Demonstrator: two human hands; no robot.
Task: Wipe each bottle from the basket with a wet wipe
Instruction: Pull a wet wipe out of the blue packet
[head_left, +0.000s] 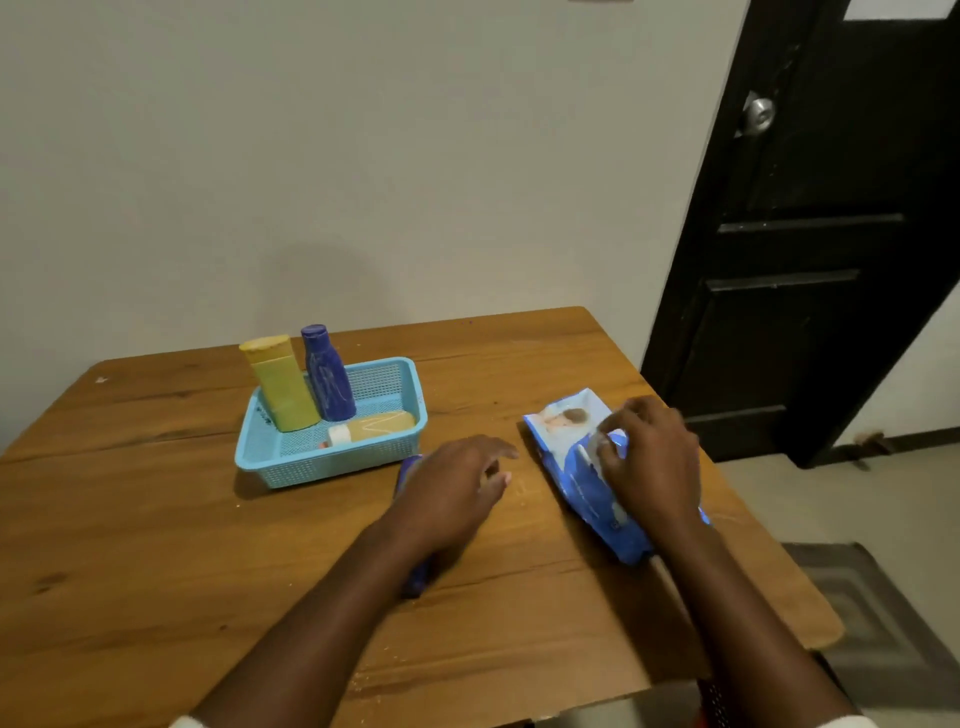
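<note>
- While the right hand (647, 462) pinches at the flap of the wipe pack (582, 467) on the table (156, 519), the pack could slide and several wipes might come out.
- Three bottles (327, 374) sit in the blue basket (291, 462), far left.
- Under the left hand (457, 483), fingers spread and loose, a blue bottle (415, 582) lies flat; it could roll off.
</note>
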